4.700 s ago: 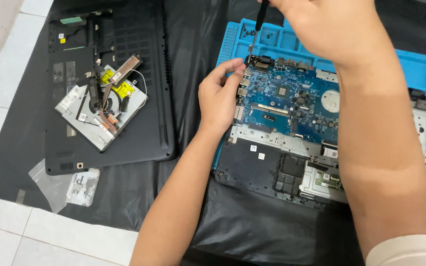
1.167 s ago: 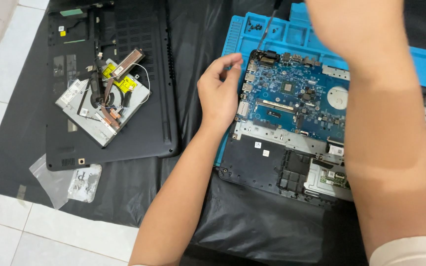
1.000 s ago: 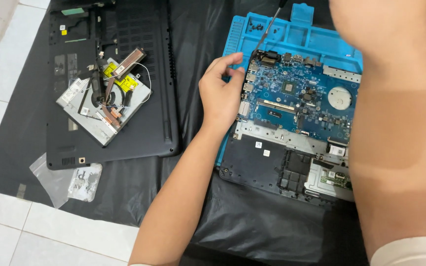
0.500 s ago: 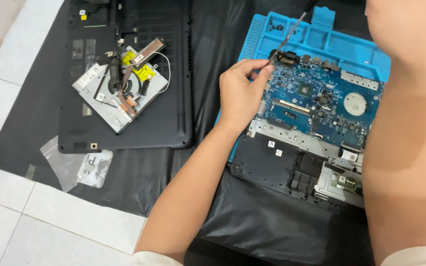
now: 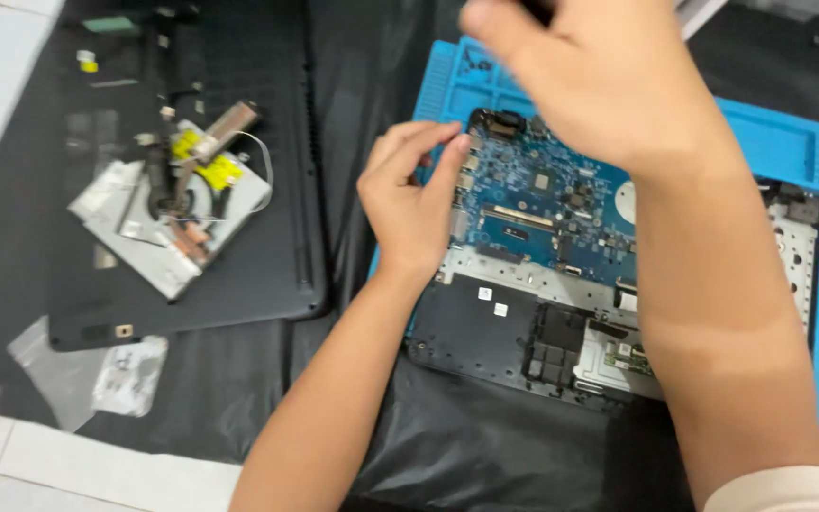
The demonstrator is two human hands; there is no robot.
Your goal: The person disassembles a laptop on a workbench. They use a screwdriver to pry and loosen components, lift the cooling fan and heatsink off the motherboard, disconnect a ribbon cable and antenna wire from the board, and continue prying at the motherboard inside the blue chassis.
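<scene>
The laptop is well into being taken apart: its black bottom cover [image 5: 191,275] lies off to the left on the black sheet [image 5: 239,389], with a removed metal bracket and fan-and-heatpipe assembly [image 5: 168,223] resting on top of it, while the blue motherboard [image 5: 547,213] sits exposed in the open chassis [image 5: 485,332] on the blue repair mat [image 5: 808,156]. By the look of it the board is not yet out — it lies seated in the frame, with the silver strip below it in place, so freeing and lifting it appears to be what is left. The left hand [image 5: 409,204] rests at the board's left edge, fingers curled together as if pinching something small at the corner; what it pinches is too small to tell. The right hand [image 5: 599,81] hovers above the board's upper part, blurred and close to the camera, fingers bent downward — whether it holds a tool I cannot tell. That raised forearm hides much of the board's right side. Near the lower left, a clear plastic bag [image 5: 97,374] lies on the sheet by the white tiled floor [image 5: 11,455]
</scene>
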